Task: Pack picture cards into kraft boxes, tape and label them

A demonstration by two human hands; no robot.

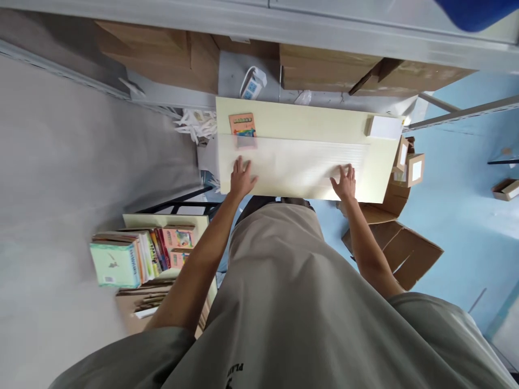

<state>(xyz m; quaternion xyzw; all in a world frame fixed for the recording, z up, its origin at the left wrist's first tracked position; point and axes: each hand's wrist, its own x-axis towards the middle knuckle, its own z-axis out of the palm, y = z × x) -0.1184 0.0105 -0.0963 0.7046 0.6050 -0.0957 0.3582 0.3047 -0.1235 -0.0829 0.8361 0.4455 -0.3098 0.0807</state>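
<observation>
beside metal shelving (251,13), a translucent sheet (300,162) stretches left to right beneath the left hand (242,179), nearer an orange booklet (242,124), and right hand (345,185), both spread, well apart.

This place appears to be a storeroom or packing area. A metal rack (227,20) carries large cardboard boxes (324,70), an open carton (411,253) is at the right, and books (141,254) are standing in a row at the left. On the pale surface (300,120) lies a translucent plastic sheet (295,162).
</observation>
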